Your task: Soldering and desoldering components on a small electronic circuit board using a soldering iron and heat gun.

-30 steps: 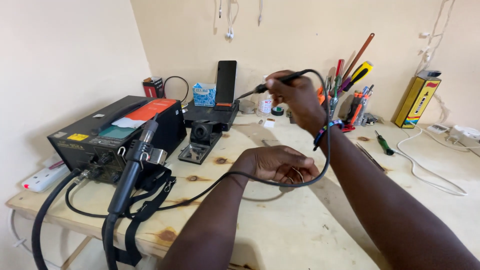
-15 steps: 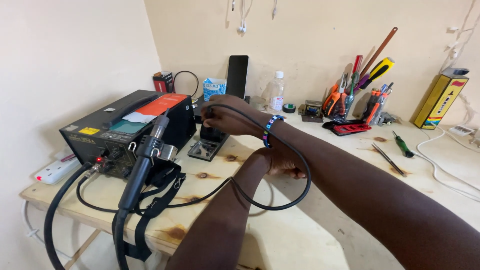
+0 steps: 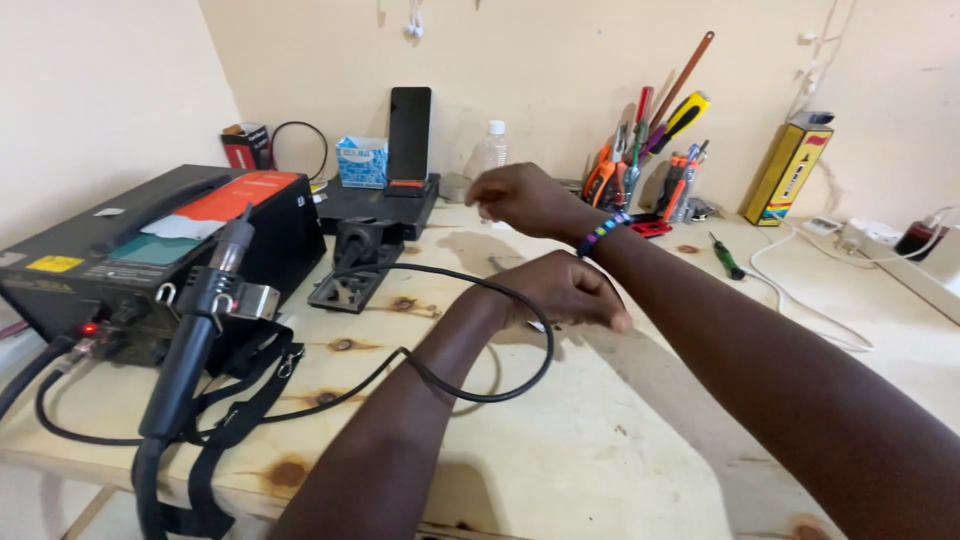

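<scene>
The left hand [image 3: 560, 290] rests palm-down on the wooden bench [image 3: 620, 450], its grip curled shut, empty as far as shows. A black cable [image 3: 500, 385] loops under its wrist. Beyond it, the right hand [image 3: 520, 195] hovers, loosely open, just beside a clear bottle [image 3: 488, 155].

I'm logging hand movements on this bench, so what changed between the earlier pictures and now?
The right hand, which held a black soldering iron up by the tool holder a second ago, carried it left to the stand and now hovers empty above the bench. The black cable now loops over the left forearm. The left hand stayed resting on the table; the rework station and hot-air wand did not move.
</scene>
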